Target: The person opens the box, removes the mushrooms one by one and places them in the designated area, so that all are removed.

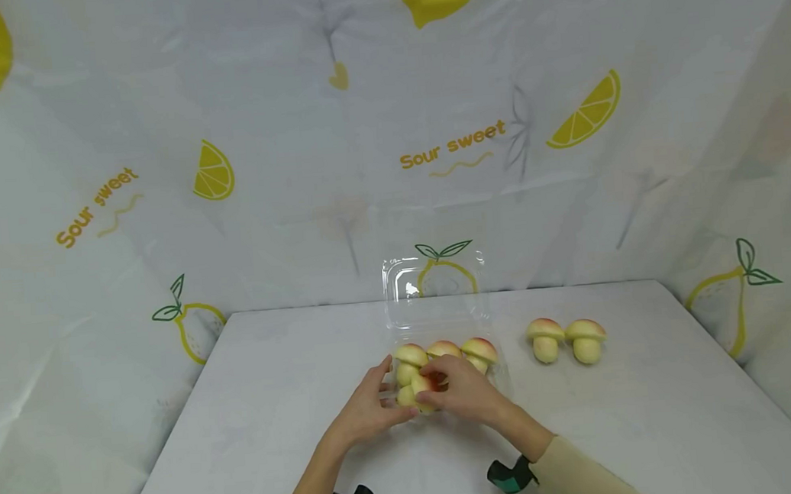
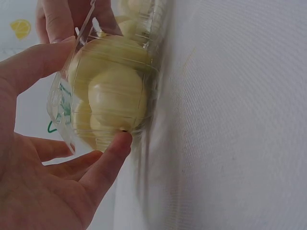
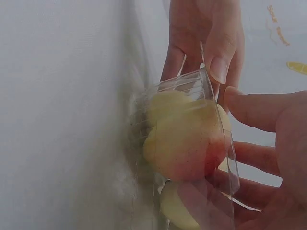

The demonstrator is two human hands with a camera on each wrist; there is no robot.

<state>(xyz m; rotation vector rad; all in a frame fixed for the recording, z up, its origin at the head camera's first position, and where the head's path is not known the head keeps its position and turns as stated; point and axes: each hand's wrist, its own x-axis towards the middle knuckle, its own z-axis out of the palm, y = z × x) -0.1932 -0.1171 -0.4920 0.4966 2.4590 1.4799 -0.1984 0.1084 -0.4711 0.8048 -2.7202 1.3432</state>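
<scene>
A clear plastic clamshell box (image 1: 502, 378) sits mid-table with its lid (image 1: 433, 290) standing open at the back. Three pale mushroom-shaped pieces with pink caps (image 1: 444, 348) fill its far row. My left hand (image 1: 381, 389) pinches the box's left rim; the left wrist view shows thumb and finger on the box (image 2: 72, 52), with pale pieces (image 2: 115, 96) inside. My right hand (image 1: 446, 377) grips a red-tinged mushroom piece (image 1: 424, 385) in the near row. In the right wrist view its fingers (image 3: 254, 108) curl round that piece (image 3: 187, 143).
Two more mushroom pieces (image 1: 545, 340) (image 1: 586, 339) stand side by side on the white table (image 1: 274, 378), to the right of the box. A lemon-print cloth (image 1: 225, 175) walls the table at the back and both sides.
</scene>
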